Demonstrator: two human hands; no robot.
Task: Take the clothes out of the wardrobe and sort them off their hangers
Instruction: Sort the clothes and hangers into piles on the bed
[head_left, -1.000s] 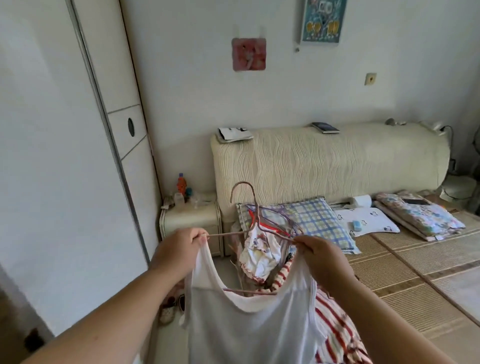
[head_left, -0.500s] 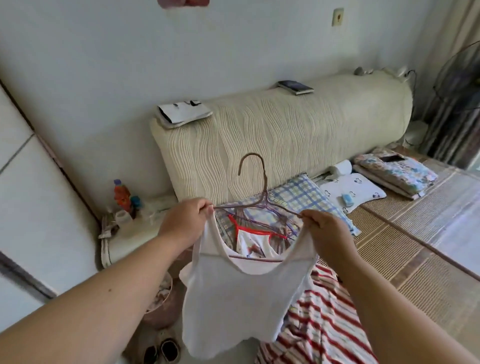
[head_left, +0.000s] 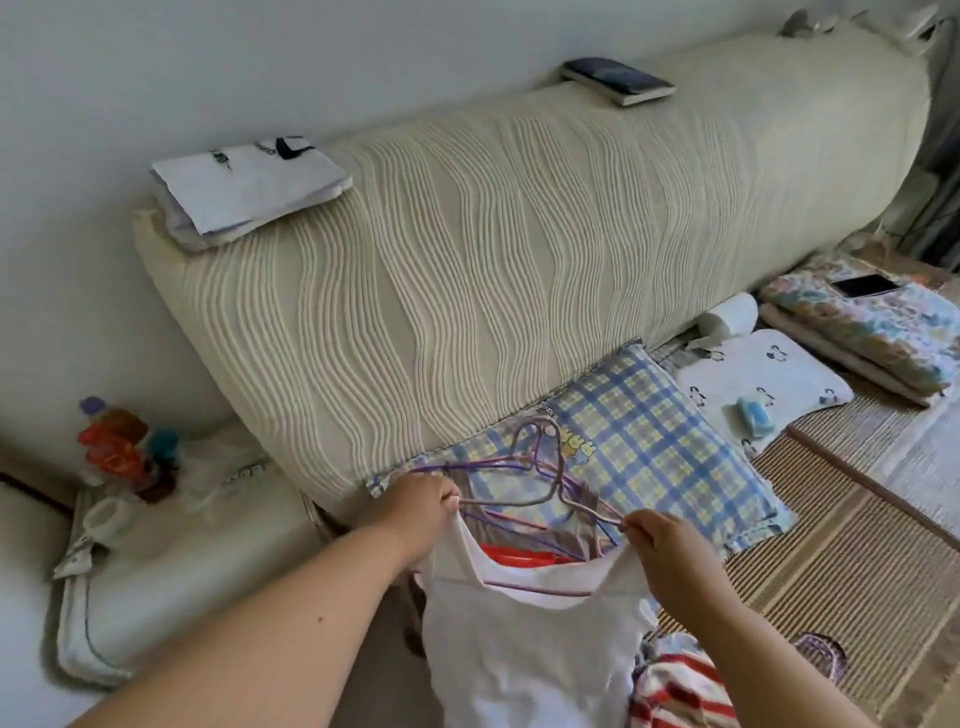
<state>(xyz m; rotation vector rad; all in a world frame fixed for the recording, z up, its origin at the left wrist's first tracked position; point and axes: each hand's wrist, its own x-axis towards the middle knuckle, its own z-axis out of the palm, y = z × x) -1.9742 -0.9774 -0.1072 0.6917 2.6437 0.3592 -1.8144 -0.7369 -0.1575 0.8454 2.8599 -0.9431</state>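
Left hand (head_left: 415, 512) and right hand (head_left: 662, 545) are pinching the white tank top (head_left: 519, 654) straps; the hanger (head_left: 557, 488) is lying left-right between them.

plaid pillow (head_left: 649, 457) against cream headboard (head_left: 493, 270)

Left hand (head_left: 415, 512) and right hand (head_left: 662, 545) raised side by side, fingers pinched, forearms outstretched

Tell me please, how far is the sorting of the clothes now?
Looks done: a red-striped garment lies on the bed mat with no hanger showing, and purple hangers lie on the plaid pillow. In hand: the left hand and right hand pinch the white tank top, on its hanger. Left: slipping it off; the wardrobe is out of view.
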